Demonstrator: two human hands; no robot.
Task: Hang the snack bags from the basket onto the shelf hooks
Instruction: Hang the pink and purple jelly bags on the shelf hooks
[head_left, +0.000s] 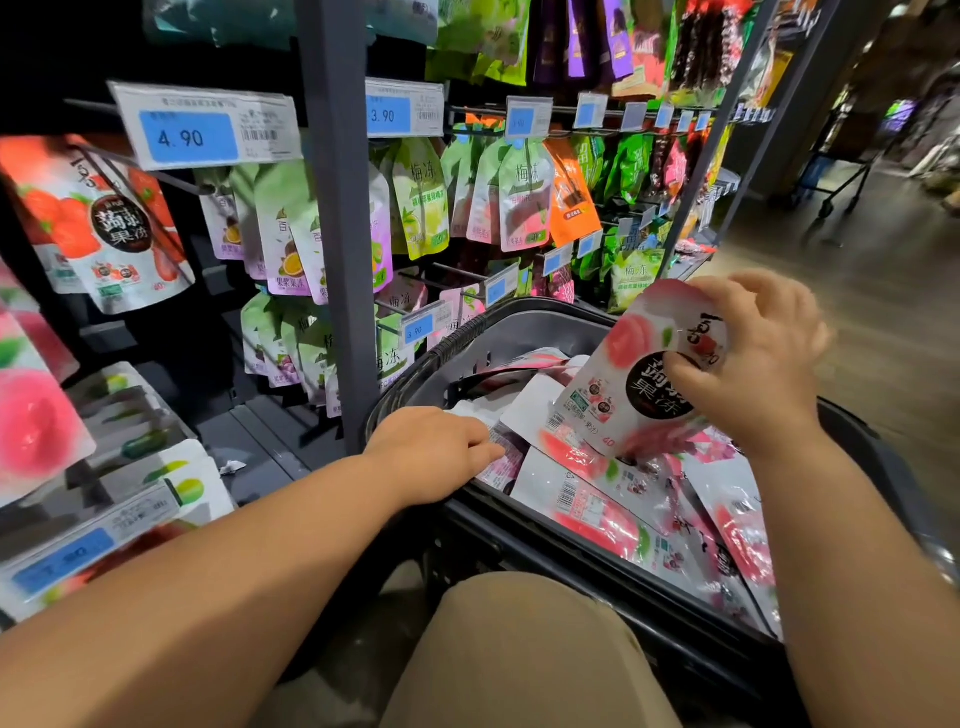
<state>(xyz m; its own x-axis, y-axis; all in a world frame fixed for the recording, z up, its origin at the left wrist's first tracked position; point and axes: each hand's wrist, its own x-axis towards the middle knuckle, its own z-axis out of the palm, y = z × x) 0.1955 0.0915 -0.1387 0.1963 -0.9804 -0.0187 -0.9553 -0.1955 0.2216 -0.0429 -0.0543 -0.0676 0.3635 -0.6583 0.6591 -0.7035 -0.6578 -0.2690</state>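
The right hand curls round one peach jelly bag, held upright above the black basket. At least four more bags lie inside. The left hand touches one there; whether it grips, I cannot tell.

Glossy plastic snack bags; dark plastic basket
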